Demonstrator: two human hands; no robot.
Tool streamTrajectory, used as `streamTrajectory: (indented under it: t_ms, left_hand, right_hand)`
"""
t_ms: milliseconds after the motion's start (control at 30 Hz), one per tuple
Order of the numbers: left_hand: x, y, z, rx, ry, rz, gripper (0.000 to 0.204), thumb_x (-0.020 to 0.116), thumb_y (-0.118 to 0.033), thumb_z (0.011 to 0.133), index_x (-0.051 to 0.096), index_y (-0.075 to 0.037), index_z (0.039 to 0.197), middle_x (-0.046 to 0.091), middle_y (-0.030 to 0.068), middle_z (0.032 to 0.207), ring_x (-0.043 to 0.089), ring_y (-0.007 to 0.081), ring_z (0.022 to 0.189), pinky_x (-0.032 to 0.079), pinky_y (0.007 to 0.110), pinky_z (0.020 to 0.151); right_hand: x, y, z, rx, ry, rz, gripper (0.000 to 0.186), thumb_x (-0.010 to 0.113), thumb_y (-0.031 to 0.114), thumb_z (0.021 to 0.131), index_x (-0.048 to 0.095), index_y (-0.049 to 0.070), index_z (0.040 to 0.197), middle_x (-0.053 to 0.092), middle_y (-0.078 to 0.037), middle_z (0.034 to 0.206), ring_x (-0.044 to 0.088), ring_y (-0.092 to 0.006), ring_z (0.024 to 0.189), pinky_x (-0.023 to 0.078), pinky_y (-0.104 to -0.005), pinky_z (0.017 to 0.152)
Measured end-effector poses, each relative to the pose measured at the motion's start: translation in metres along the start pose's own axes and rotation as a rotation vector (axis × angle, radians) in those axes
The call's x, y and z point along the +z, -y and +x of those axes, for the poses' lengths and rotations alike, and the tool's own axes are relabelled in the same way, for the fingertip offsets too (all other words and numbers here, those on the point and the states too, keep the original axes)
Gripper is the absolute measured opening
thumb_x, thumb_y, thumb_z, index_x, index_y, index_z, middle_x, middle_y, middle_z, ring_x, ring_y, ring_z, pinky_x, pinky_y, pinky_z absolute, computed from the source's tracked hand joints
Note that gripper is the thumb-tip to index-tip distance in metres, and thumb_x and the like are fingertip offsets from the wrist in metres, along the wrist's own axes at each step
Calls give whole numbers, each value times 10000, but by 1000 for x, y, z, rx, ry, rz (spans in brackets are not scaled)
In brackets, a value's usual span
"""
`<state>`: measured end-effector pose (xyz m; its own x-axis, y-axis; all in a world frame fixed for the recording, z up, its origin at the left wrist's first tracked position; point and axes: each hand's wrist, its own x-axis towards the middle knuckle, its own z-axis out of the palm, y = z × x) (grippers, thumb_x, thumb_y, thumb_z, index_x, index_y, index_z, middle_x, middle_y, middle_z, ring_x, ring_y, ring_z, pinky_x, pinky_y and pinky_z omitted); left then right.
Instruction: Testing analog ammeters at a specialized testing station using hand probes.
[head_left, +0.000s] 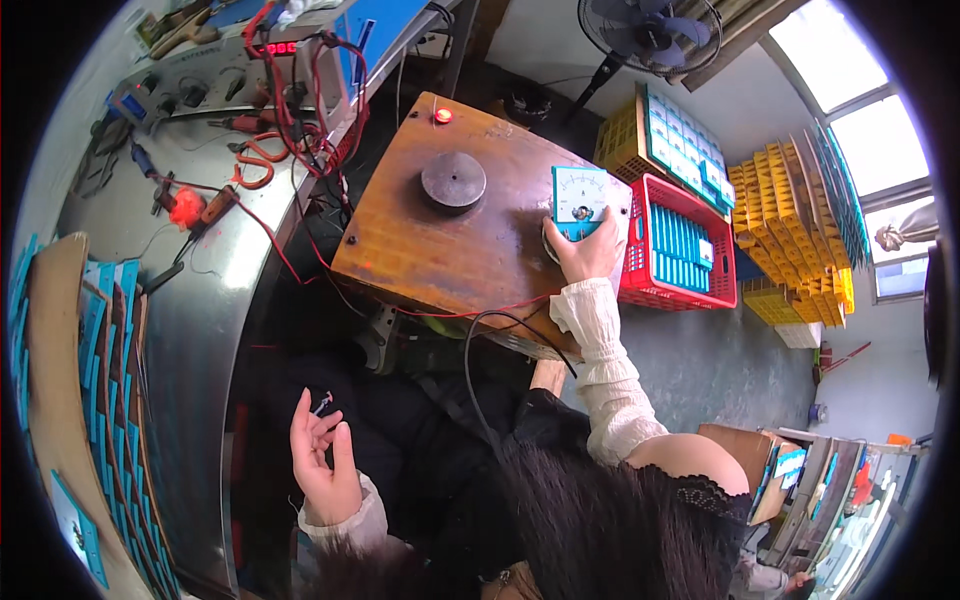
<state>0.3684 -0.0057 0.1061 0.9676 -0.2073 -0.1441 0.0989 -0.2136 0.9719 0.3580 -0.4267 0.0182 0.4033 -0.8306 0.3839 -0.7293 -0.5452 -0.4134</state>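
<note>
- While the right hand (590,250) clasps the meter (580,188) by its edges, positioning appears underway.
- Left hand (325,475): half curled, apparently holding a small part (322,402).
- Next likely requires: steady meter.

– What sort of place is shown?
– A small workshop, where an analogue panel meter (579,186) is handled.
– By what is that told?
– On the metal desk (215,300), an electrical instrument (205,75) with a red digital display is strung with red leads (270,235).
– And the stock?
– A red plastic crate (680,297) is packed with teal-cased units (675,250), and yellow plastic trays (780,215) are piled near the windows (855,130).
</note>
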Motion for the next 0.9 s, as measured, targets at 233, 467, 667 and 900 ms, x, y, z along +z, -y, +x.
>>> streamTrajectory:
  t_ms: [233, 467, 667, 900]
  left_hand:
    - [14, 4, -1, -32, 33, -15, 511, 579, 12, 894, 416, 20, 1378, 525, 103, 1171, 583, 145, 991, 435, 258, 890]
    - [24, 1, 2, -41, 80, 2, 498, 576, 6, 902, 421, 19, 1376, 519, 53, 1072, 590, 125, 983, 437, 241, 888]
    - [23, -4, 2, -47, 51, 10, 505, 578, -1, 903, 415, 18, 1381, 535, 58, 1068, 587, 117, 980, 431, 243, 893]
    - [23, 0, -2, -58, 63, 8, 499, 579, 12, 903, 427, 15, 1378, 510, 17, 1014, 598, 105, 974, 439, 227, 892]
  right_hand:
    - [-5, 8, 4, 28, 40, 27, 1108, 786, 598, 610, 318, -57, 1370, 449, -246, 1334, 390, -367, 1300, 154, -545, 1130]
    - [-2, 4, 3, 28, 18, 41, 1112, 795, 590, 608, 309, -54, 1374, 456, -248, 1323, 398, -368, 1288, 161, -550, 1122]
    - [-1, 4, 2, 9, -7, 40, 1108, 795, 588, 608, 310, -54, 1369, 459, -247, 1319, 401, -366, 1285, 172, -558, 1118]
    - [1, 3, 2, 18, 5, 43, 1115, 796, 588, 606, 302, -54, 1372, 452, -251, 1323, 390, -379, 1292, 168, -561, 1119]
